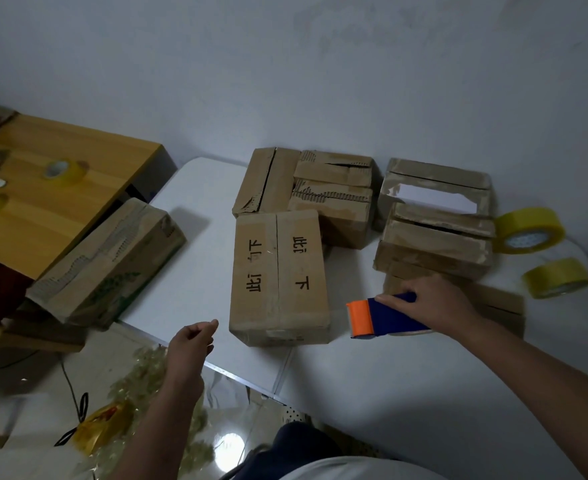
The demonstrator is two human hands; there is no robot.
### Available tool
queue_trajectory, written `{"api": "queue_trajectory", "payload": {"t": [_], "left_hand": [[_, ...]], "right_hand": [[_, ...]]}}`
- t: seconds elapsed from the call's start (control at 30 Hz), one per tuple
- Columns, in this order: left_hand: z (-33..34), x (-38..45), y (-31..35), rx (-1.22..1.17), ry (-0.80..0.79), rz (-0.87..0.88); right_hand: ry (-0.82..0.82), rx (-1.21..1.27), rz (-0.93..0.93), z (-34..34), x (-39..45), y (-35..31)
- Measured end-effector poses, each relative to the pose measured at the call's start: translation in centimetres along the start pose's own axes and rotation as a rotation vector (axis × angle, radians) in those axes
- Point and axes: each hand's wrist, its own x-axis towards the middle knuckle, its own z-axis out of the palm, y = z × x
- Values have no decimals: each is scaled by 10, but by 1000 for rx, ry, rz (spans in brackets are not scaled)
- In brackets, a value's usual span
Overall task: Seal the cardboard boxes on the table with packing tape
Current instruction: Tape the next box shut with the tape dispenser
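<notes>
- Right hand [434, 303]: arm extended, fingers curled round blue-orange tape dispenser [386, 317], right of near cardboard box [280, 277] on white table [195, 258]
- Left hand [192, 344]: loosely curled, empty, hovering at table's near-left edge

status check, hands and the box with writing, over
Right hand grips blue-and-orange tape dispenser beside the lettered box. Left hand loosely curled, holding nothing, near the white table edge. Box flaps closed, nothing on top.

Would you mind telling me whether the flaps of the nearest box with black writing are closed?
Closed: the box with black writing has both top flaps lying flat, meeting along a centre seam. Whether tape already covers that seam, I cannot tell.
</notes>
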Motion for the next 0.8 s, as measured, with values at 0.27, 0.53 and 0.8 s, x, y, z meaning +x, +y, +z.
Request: {"api": "queue_trajectory", "payload": {"t": [0.27,0.53,0.8], "left_hand": [[5,9,-12,158,-86,-25],[-8,31,8,274,-12,52],[-10,38,7,293,-77,40]], "right_hand": [[-16,-36,33,20,6,-1],[-39,-36,103,40,-7,-29],[-31,-3,152,57,-15,-31]]}}
